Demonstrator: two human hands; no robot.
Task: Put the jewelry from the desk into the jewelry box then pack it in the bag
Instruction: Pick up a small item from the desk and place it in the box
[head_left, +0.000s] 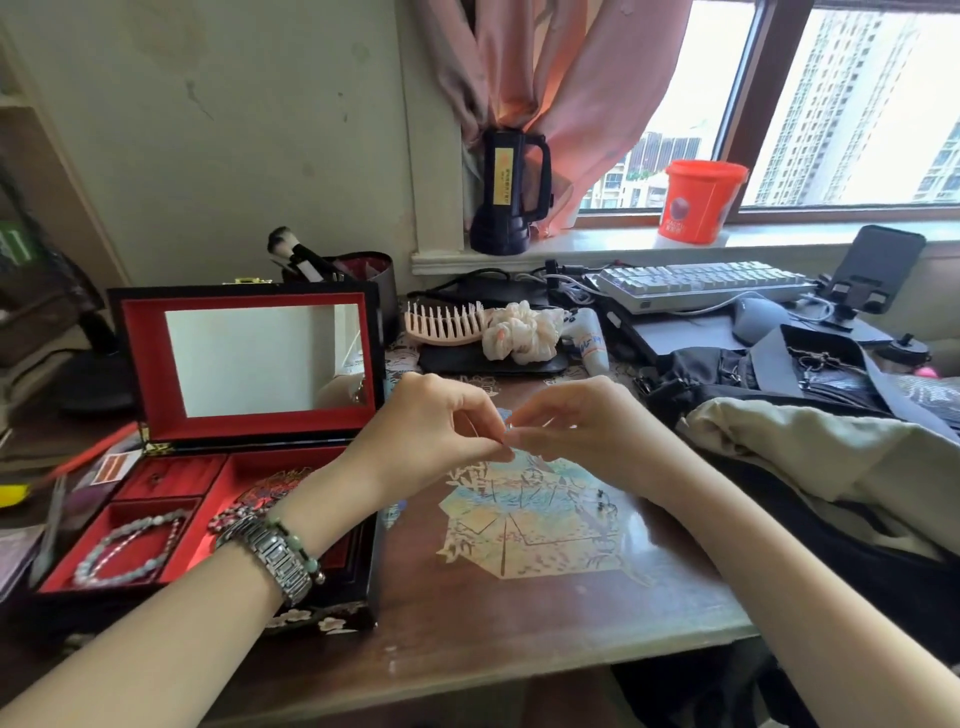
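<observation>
The black jewelry box (130, 374) with red lining stands open at the desk's left, mirror lid upright. A bead bracelet (130, 545) lies in its front left compartment, and more jewelry (270, 491) lies in the larger one. My left hand (431, 431) and my right hand (576, 426) meet above the desk just right of the box. Their fingertips pinch one small silvery piece of jewelry (510, 427), too small to identify. The black bag (737, 374) lies at the right, partly under a pale garment (810, 457).
A pink comb (441, 325), a white scrunchie (524, 332) and a tube lie behind my hands. A keyboard (696, 283), a mouse and a phone stand sit at the back right. A brush pot stands behind the box. A patterned mat (535, 525) covers the desk's middle.
</observation>
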